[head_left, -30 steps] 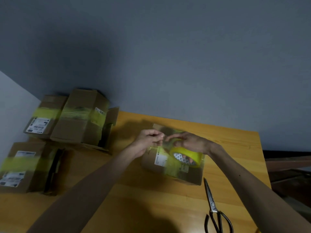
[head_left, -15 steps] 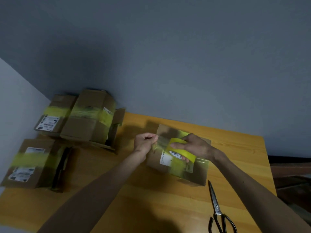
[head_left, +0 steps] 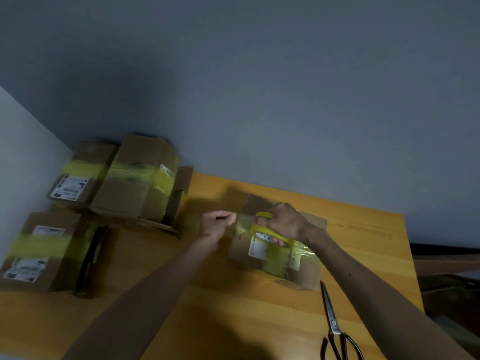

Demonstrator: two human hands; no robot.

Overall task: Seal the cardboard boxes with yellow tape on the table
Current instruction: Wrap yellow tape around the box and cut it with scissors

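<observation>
A small cardboard box (head_left: 301, 275) with a white label and a band of yellow tape lies in the middle of the wooden table (head_left: 363, 242). Above it my right hand (head_left: 284, 222) grips the yellow tape roll (head_left: 270, 233), fingers through its core. My left hand (head_left: 217, 224) pinches the free end of the tape strip (head_left: 242, 223), which stretches a short way from the roll to its fingers, just left of the box top.
Black-handled scissors (head_left: 335, 331) lie on the table right of the box, near my right forearm. Three taped boxes sit at the left: one in front (head_left: 39, 250), two behind (head_left: 78, 175) (head_left: 140, 178). A grey wall stands behind the table.
My hands have drawn apart, and a short length of tape now runs between them. The roll has risen over the box top. The camera has shifted a little.
</observation>
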